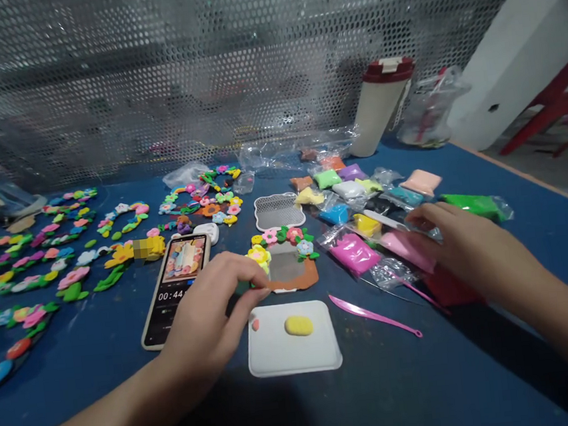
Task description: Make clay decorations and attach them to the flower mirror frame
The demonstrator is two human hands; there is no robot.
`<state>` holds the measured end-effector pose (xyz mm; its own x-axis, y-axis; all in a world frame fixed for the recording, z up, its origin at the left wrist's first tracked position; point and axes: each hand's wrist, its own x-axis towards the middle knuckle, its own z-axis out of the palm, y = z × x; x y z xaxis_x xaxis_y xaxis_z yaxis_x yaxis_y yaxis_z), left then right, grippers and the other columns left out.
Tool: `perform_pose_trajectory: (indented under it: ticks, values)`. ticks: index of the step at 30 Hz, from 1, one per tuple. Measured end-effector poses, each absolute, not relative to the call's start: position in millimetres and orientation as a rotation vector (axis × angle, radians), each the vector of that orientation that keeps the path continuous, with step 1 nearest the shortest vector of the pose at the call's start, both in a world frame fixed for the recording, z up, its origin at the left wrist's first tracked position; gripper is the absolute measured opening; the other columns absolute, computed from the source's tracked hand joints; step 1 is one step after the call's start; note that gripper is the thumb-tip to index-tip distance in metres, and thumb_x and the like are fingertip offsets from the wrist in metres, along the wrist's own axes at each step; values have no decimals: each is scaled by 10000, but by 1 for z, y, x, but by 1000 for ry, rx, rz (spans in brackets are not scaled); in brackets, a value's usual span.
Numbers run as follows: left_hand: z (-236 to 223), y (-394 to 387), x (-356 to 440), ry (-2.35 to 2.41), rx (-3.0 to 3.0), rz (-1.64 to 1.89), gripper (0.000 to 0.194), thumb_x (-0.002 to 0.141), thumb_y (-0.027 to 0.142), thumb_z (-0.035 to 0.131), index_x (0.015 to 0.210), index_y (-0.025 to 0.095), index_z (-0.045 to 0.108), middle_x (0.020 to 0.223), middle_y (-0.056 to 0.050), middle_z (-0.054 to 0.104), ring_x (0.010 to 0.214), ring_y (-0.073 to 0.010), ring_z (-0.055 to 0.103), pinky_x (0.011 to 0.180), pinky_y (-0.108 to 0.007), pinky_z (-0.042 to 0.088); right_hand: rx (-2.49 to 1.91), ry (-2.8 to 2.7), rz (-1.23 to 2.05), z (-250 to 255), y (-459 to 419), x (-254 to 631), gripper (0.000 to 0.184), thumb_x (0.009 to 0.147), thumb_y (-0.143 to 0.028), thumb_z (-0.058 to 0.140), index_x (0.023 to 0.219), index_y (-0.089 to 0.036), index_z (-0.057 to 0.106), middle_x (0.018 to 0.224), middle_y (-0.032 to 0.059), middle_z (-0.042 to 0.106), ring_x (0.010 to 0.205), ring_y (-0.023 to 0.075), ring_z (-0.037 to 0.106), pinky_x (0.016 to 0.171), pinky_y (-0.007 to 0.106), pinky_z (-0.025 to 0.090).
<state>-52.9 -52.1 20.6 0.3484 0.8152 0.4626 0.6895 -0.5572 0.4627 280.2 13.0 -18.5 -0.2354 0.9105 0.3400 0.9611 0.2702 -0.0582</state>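
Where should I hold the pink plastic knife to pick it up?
I'd pinch the pink knife by its thin handle, coming down from above on the right. It lies flat, with the handle's holed end to the right and nearer you, while the wider blade points left and away, its tip near the white board.

The white rectangular tray [298,360] bears a yellow oval clay lump [299,325], with a brown clay-edged frame [308,275] behind it, a rectangular beige-cased phone [169,303] at left and a pink plastic knife [361,309] at right.
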Motion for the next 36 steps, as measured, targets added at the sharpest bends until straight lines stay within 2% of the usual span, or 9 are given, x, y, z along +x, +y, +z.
perform_pose_trajectory:
  ticks: [5, 9, 11, 15, 21, 23, 28, 31, 36]
  values:
    - [19, -52, -53, 1345, 2151, 904, 114, 871, 130, 502, 799, 194, 564, 826, 15, 601, 778, -116, 583, 661, -209, 458, -1732, -2183, -219, -16, 12, 277, 163, 867, -324, 477, 878, -187, 566, 901, 127, 626, 684, 242, 587, 482, 295, 354]
    - [20, -52, -52, 1326, 2073, 889, 115, 895, 172, 480, 816, 193, 561, 839, 16, 593, 787, -116, 577, 667, -211, 448, -1444, -2328, 201, -5, 1, 260, 214, 879, -399, 490, 843, -200, 563, 788, 57, 602, 642, 174, 551, 544, 289, 413]
    - [22, -52, -52, 1330, 2077, 890, 109, 903, 191, 476, 826, 193, 555, 844, 18, 591, 797, -115, 568, 697, -222, 438, -1358, -2502, 406, -3, -7, 249, 177, 890, -365, 485, 881, -205, 559, 765, 34, 590, 624, 154, 529, 538, 273, 412]
    - [25, -53, -52, 1374, 2045, 897, 112, 905, 239, 485, 827, 191, 549, 826, 19, 593, 793, -122, 556, 718, -242, 422, -1307, -2723, 193, -7, -18, 232, 124, 883, -251, 463, 814, -177, 535, 808, 62, 580, 719, 193, 526, 609, 315, 403]
    - [34, -50, -57, 1452, 2038, 901, 186, 928, 289, 436, 811, 192, 545, 760, 28, 570, 717, -122, 542, 655, -238, 408, -1319, -2760, -130, -19, -20, 226, 192, 882, -168, 400, 734, -166, 522, 718, 69, 586, 634, 183, 508, 571, 299, 376]
    - [37, -48, -60, 1486, 2107, 717, 192, 924, 307, 440, 808, 198, 548, 753, 33, 563, 698, -123, 526, 622, -230, 389, -1327, -2753, -149, -22, -21, 226, 190, 867, -152, 410, 708, -168, 514, 679, 61, 578, 593, 172, 502, 542, 283, 364]
    - [39, -46, -65, 1532, 2171, 7, 227, 880, 388, 501, 745, 206, 519, 715, 37, 567, 607, -135, 511, 504, -237, 309, -1335, -2747, -59, -25, -23, 225, 175, 823, -137, 443, 658, -186, 474, 631, 31, 543, 545, 154, 471, 486, 257, 316]
    - [36, -48, -63, 1541, 2263, -213, 265, 845, 444, 545, 741, 202, 519, 732, 15, 576, 587, -156, 511, 487, -253, 281, -1298, -2745, -65, -27, -24, 226, 170, 824, -142, 436, 664, -193, 465, 635, 29, 531, 550, 163, 470, 489, 263, 321]
    - [32, -52, -48, 1457, 2368, -488, 198, 944, 289, 411, 882, 187, 569, 885, -42, 625, 738, -197, 575, 614, -287, 372, -1227, -2671, -286, -39, -25, 225, 142, 891, -234, 439, 773, -176, 492, 751, 82, 550, 665, 226, 511, 582, 334, 403]
